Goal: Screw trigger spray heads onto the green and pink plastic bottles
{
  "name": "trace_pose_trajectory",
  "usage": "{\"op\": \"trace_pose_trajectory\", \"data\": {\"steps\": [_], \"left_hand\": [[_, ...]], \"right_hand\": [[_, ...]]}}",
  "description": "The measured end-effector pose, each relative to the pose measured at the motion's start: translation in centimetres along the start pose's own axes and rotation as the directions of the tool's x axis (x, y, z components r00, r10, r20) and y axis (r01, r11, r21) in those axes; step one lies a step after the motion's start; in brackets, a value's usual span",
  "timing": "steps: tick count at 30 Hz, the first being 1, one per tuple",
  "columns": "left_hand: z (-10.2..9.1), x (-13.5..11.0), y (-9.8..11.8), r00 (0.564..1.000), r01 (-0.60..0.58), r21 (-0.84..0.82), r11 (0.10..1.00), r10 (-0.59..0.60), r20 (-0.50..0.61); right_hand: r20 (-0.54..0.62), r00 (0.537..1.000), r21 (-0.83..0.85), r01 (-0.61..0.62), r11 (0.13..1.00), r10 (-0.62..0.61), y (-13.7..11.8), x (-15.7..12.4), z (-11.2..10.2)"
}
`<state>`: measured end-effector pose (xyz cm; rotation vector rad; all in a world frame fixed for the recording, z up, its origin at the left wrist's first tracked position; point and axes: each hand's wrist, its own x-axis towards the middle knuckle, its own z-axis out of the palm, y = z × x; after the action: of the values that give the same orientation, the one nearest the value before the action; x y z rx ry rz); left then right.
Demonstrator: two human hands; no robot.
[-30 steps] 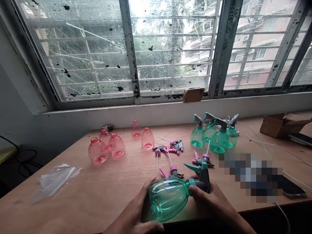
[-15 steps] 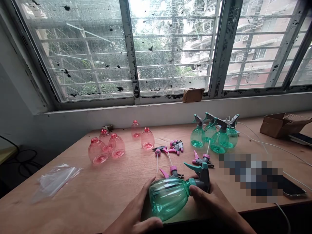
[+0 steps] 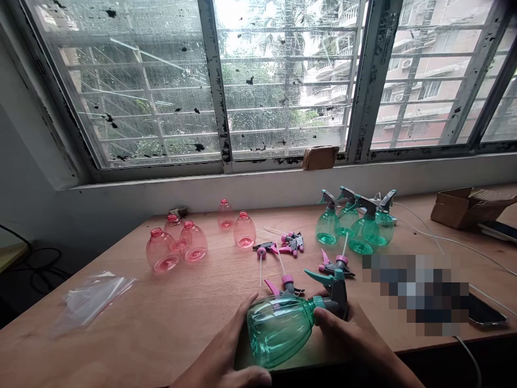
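Observation:
A green spray bottle [image 3: 280, 328] lies tilted on its side between my hands, above the front edge of the table. Around its rounded base wraps my left hand [image 3: 238, 345]. My right hand [image 3: 341, 326] grips the neck, where the collar meets the grey and teal trigger head [image 3: 338, 293]. Just behind the bottle lies a pink and grey spray nozzle [image 3: 287, 283] with its white tube. Another pink nozzle [image 3: 339, 265] rests to the right, and several more nozzles [image 3: 293, 243] lie farther back.
Several open pink bottles [image 3: 193, 242] stand at the left back. Several green spray bottles [image 3: 363, 231] with heads on stand at the right back. Clear plastic bags [image 3: 95, 299] lie at left. A cardboard box [image 3: 456, 207], white cables and a phone [image 3: 487, 310] are at right.
Almost nothing differs. The base of the green spray bottle has shifted very slightly in my left hand; everything else stays in place.

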<state>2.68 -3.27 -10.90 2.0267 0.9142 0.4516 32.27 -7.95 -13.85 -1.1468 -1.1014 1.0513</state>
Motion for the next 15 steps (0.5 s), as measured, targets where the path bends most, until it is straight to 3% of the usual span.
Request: {"op": "trace_pose_trajectory", "data": {"steps": [15], "left_hand": [[-0.15,-0.12,0.01,1.0,-0.007,-0.034,0.999,0.007,0.001]], "right_hand": [[0.004,1.0,0.006,-0.006,1.0,0.006,0.09,0.04,-0.03]]}}
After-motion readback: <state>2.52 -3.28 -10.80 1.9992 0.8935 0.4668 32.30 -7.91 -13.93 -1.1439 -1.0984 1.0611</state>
